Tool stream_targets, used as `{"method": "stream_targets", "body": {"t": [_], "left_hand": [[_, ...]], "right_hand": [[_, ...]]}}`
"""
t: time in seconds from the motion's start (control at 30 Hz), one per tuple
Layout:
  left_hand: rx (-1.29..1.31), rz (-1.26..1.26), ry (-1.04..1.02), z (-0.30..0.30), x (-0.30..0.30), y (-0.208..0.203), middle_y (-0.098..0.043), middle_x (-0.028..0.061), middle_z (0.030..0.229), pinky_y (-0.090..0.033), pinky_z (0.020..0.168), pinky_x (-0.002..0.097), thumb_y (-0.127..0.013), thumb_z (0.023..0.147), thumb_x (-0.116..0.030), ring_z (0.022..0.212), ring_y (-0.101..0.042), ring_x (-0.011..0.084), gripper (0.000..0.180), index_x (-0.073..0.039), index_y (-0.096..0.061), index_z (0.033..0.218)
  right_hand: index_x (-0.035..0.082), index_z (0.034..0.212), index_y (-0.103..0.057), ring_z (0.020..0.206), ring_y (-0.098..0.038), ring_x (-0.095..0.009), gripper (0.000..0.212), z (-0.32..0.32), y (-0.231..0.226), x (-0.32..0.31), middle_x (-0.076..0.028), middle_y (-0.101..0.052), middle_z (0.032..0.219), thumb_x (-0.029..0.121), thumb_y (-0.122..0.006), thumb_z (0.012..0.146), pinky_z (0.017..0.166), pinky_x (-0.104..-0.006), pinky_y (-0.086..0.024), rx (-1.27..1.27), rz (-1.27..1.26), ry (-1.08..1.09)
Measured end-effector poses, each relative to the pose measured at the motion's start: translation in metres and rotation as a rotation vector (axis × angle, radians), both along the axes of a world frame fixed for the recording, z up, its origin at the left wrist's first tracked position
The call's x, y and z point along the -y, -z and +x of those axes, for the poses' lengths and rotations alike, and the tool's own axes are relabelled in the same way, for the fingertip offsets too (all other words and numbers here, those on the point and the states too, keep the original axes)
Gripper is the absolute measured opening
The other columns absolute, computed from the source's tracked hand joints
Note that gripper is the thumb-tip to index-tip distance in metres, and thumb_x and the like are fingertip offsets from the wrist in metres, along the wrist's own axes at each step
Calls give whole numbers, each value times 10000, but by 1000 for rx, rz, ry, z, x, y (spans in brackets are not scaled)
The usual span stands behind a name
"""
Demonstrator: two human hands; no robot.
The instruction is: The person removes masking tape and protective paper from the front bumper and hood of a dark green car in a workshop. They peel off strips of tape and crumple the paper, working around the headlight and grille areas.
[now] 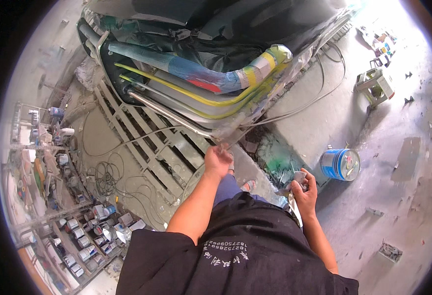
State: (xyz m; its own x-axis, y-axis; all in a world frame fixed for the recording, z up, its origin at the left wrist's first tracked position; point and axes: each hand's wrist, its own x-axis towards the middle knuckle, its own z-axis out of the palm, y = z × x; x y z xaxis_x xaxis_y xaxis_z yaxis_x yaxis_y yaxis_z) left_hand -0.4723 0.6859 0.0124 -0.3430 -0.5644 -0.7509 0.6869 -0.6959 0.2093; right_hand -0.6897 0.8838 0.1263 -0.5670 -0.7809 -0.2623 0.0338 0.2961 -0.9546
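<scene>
Two bare hands worked below the masked bumper, as the vehicle part in front of the person appeared to be. The left hand point(218, 161) was just under the lower edge of the masked bumper point(201, 73), fingers bent; whether it pinched anything or touched that edge, I could not tell. The right hand point(306, 197), below and right of the bumper, gripped a small greyish thing point(300, 178) too blurred to identify, with a white strip point(294, 210) hanging beside it.

Bands of coloured paper and yellow strips point(206, 100) covered much of the bumper, and black sheeting point(191, 37) lay behind it. My judgement is that the step in hand was preparation beside the masking; the next move called for a firm right-hand hold and care not to snag the yellow strips.

Farther out, a pale slatted rack point(136, 129) lay below the bumper's left half. A blue can point(335, 164) lay on the floor below and right of the bumper, and a stool point(374, 86) was off to its right. Shelving point(48, 218) bearing cans point(87, 252) stood to its lower left.

Pale lettering and digits crossed the black shirt point(260, 246); the blue can bore a printed label. Labels on the shelved cans were too small to read.
</scene>
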Motion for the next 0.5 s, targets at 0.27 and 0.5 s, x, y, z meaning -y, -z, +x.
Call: {"method": "stream_targets", "body": {"t": [0.27, 0.5], "left_hand": [[786, -296, 208, -39, 16, -16, -476, -21, 627, -399, 496, 272, -560, 915, -307, 520, -469, 128, 287, -36, -606, 834], [1465, -988, 312, -44, 24, -11, -593, 94, 628, -427, 544, 354, -507, 896, -229, 542, -525, 232, 313, 36, -640, 796]], "right_hand": [[28, 1255, -488, 744, -513, -69, 491, -1, 1, -4, -8, -568, 885, 107, -693, 816, 675, -215, -448, -43, 3, -34], [29, 1242, -505, 773, -512, -79, 485, -7, 6, -10, -15, -569, 903, 123, -701, 809, 705, -224, -447, -92, 5, -8]]}}
